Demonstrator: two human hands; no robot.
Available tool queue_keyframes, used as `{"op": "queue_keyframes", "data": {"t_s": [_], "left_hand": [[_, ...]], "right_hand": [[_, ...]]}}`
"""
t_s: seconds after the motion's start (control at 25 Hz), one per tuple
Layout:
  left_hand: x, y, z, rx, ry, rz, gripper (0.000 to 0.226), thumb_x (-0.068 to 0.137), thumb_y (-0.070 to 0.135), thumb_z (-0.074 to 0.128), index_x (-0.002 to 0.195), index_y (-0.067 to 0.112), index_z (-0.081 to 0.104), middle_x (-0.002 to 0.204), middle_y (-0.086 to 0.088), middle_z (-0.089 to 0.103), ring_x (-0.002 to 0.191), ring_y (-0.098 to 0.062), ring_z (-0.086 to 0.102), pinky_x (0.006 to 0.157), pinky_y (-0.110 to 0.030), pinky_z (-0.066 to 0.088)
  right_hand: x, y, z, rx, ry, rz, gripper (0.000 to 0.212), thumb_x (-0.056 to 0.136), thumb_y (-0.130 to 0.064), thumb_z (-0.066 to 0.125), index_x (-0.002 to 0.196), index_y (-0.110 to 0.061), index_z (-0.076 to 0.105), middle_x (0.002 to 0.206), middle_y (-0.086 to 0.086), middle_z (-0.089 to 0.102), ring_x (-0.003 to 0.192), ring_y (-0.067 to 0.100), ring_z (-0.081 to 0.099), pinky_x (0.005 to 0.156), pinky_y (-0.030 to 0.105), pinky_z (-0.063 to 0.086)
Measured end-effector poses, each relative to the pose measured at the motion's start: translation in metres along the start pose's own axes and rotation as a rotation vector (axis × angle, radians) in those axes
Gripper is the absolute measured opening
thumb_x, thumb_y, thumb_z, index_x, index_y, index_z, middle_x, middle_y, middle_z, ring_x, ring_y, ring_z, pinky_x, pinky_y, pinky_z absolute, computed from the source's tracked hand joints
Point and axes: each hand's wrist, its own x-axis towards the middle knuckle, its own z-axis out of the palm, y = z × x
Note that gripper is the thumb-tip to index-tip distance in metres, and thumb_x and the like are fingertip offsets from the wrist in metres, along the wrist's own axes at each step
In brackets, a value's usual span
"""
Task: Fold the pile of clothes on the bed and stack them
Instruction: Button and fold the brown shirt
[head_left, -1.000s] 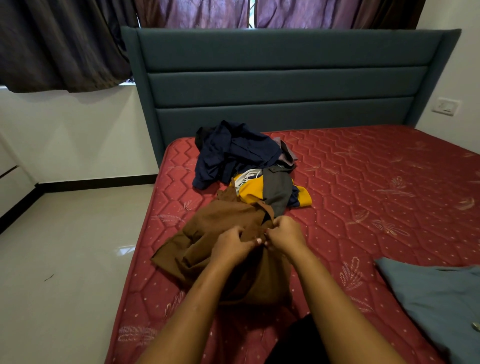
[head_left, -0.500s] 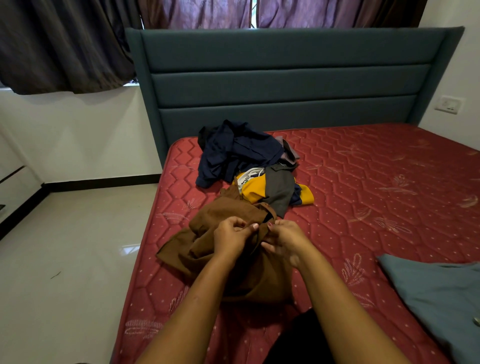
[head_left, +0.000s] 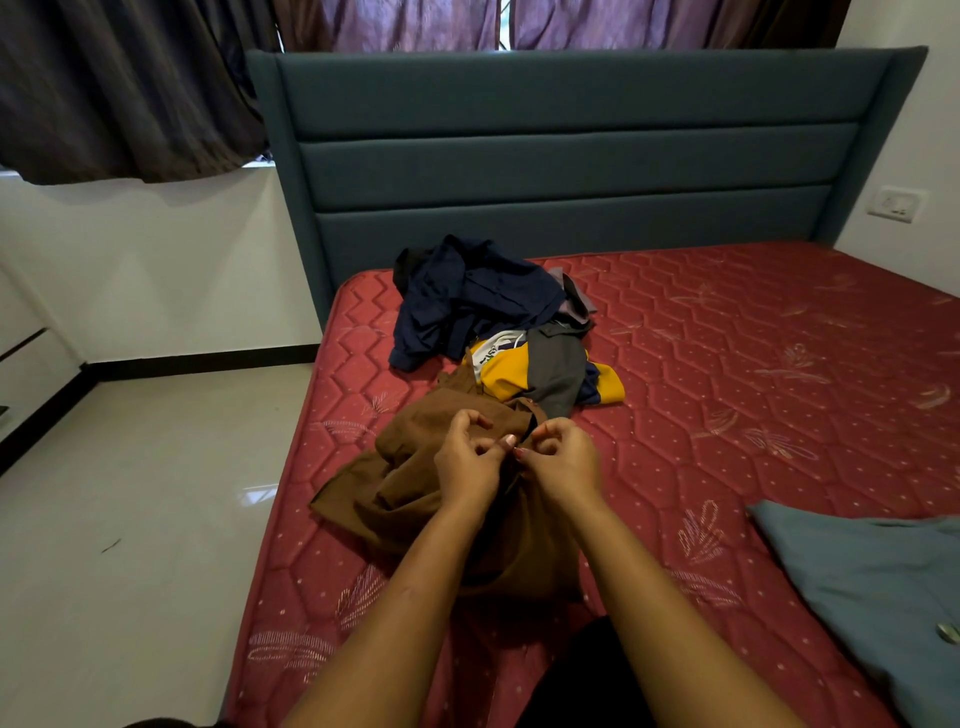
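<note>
While both hands — left (head_left: 467, 457), right (head_left: 563, 460) — pinch the brown garment (head_left: 415, 467) with curled fingers, the pile (head_left: 498, 322) behind lies unfolded — nothing visibly stacked.

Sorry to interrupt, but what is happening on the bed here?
A person is working on the brown garment on the red mattress: the left hand and right hand pinch it close together near its upper edge, the rest crumpled. Behind it a navy garment, a yellow shirt and a grey garment lie unfolded. A blue-grey cloth lies at the right.
</note>
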Motion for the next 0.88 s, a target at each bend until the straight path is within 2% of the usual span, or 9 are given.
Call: {"op": "queue_keyframes", "data": {"t_s": [0.12, 0.28, 0.36, 0.48, 0.64, 0.8, 0.88], "left_hand": [[0.002, -0.001, -0.003, 0.010, -0.004, 0.000, 0.022, 0.083, 0.013, 0.072, 0.092, 0.021, 0.053, 0.073, -0.004, 0.071, 0.071, -0.017, 0.066, 0.063, -0.028, 0.051], [0.004, -0.003, -0.004, 0.042, -0.037, 0.016, 0.016, 0.085, 0.010, 0.067, 0.083, 0.020, 0.056, 0.058, 0.005, 0.061, 0.048, 0.003, 0.053, 0.047, -0.015, 0.039], [0.005, -0.004, -0.003, 0.050, -0.022, 0.027, 0.013, 0.085, 0.010, 0.067, 0.082, 0.018, 0.058, 0.056, 0.007, 0.058, 0.044, 0.005, 0.049, 0.046, -0.012, 0.035], [0.003, -0.003, 0.000, 0.065, 0.012, 0.054, 0.009, 0.085, 0.009, 0.066, 0.085, 0.016, 0.060, 0.057, 0.006, 0.058, 0.045, 0.005, 0.050, 0.045, -0.009, 0.034], [0.001, -0.005, 0.001, 0.001, 0.046, 0.067, 0.012, 0.085, 0.006, 0.066, 0.083, 0.016, 0.059, 0.062, 0.002, 0.063, 0.049, 0.005, 0.053, 0.049, -0.010, 0.038], [0.000, -0.004, 0.001, 0.006, 0.051, 0.090, 0.014, 0.086, 0.006, 0.066, 0.084, 0.018, 0.059, 0.071, 0.001, 0.068, 0.061, -0.001, 0.061, 0.056, -0.013, 0.042], [0.001, 0.003, -0.002, 0.062, -0.001, 0.109, 0.015, 0.087, 0.007, 0.065, 0.090, 0.021, 0.059, 0.073, 0.004, 0.069, 0.066, 0.000, 0.063, 0.058, -0.013, 0.044]], "right_hand": [[-0.001, 0.000, 0.001, -0.072, -0.019, -0.104, 0.021, 0.076, -0.012, 0.079, 0.083, -0.020, 0.061, 0.071, -0.005, 0.063, 0.064, 0.008, 0.060, 0.057, 0.019, 0.043], [0.000, 0.002, 0.001, -0.080, -0.031, -0.154, 0.016, 0.076, -0.011, 0.079, 0.086, -0.015, 0.067, 0.077, -0.004, 0.069, 0.063, -0.003, 0.060, 0.055, 0.005, 0.042], [0.001, 0.001, 0.001, -0.113, -0.030, -0.179, 0.013, 0.077, -0.011, 0.078, 0.085, -0.012, 0.068, 0.075, -0.004, 0.067, 0.061, -0.005, 0.056, 0.053, 0.004, 0.040], [0.004, -0.001, 0.002, -0.195, -0.028, -0.191, 0.013, 0.079, -0.011, 0.076, 0.086, -0.014, 0.065, 0.076, -0.003, 0.065, 0.061, -0.003, 0.053, 0.051, 0.006, 0.038], [0.009, -0.001, 0.001, -0.201, -0.073, -0.156, 0.028, 0.079, -0.009, 0.074, 0.092, -0.020, 0.052, 0.072, -0.003, 0.054, 0.067, 0.011, 0.052, 0.050, 0.012, 0.035], [0.012, 0.003, 0.004, -0.171, -0.120, -0.163, 0.030, 0.079, -0.010, 0.073, 0.091, -0.021, 0.048, 0.072, -0.001, 0.055, 0.067, 0.017, 0.056, 0.062, 0.031, 0.046], [0.012, 0.004, 0.004, -0.113, -0.105, -0.174, 0.030, 0.078, -0.009, 0.073, 0.089, -0.018, 0.047, 0.069, -0.005, 0.054, 0.060, 0.014, 0.052, 0.059, 0.031, 0.043]]}}
